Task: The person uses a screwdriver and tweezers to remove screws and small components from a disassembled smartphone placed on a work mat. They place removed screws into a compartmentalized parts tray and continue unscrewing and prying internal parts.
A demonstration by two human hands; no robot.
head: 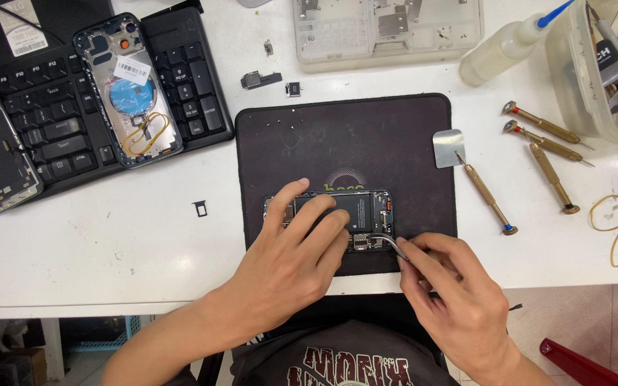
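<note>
Surface: white worktable (144, 243), its near edge just under both wrists.
Mat: dark rectangular rubber mat (345, 136), bare along its top half.
Phone: opened black smartphone (366, 211) lies flat near the mat's front edge.
Left hand (302, 250): fingers spread, pressing on the phone, grasping nothing.
Right hand (452, 286): fingers pinched closed on curved metal tweezers (388, 244), tips at the phone's lower edge.
Right side: brass screwdrivers (548, 154) crowd the table, well apart.
Left side: black keyboard (73, 114) bearing a back cover.
</note>
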